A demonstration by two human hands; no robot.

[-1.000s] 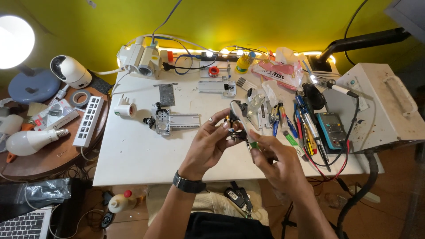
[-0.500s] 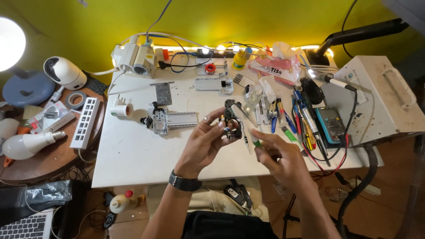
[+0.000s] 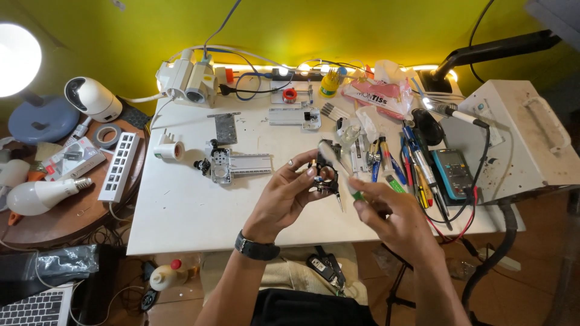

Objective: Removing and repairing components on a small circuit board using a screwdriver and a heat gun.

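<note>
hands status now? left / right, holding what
Left hand: closed on a small black electronic part.
Right hand: closed on a thin green-handled tool, tip at the part.

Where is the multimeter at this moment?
In the head view, the teal multimeter lies on the right side of the white table, between the row of hand tools and the white box.

- Bright, even light on white tabletop [image 3: 181, 211]
- Round lamp [image 3: 18, 59] top left blown out
- Light strip [image 3: 290, 68] glares along back edge
- Corners dim, slight wide-angle bend
</note>
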